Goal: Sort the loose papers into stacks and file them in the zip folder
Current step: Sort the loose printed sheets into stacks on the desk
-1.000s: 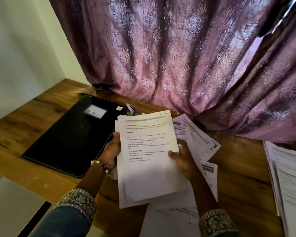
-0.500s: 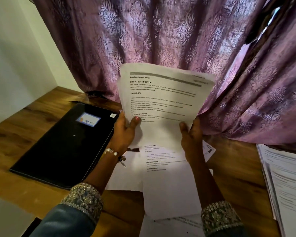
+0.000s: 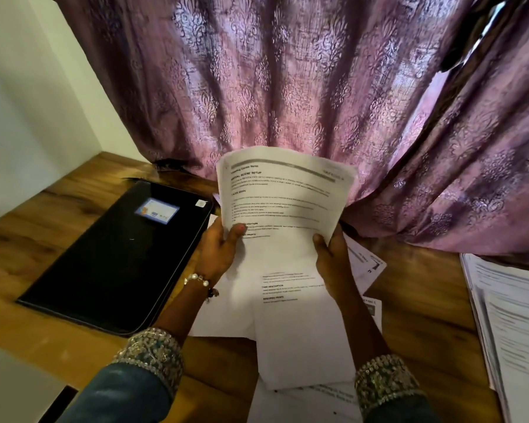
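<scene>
Holding a white printed paper sheet upright, the left hand and right hand pinch its lower corners; its heading reads "INITIAL SCENE SETUP". Loose white papers lie under both hands. Left of the left hand lies the black zip folder, its blue label unreadable.

Dim backlight through curtain; blurred, warped edges.

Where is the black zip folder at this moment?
In the head view the zip folder lies flat and closed on the wooden table, at the person's left, just beside the left hand and the held papers.
</scene>
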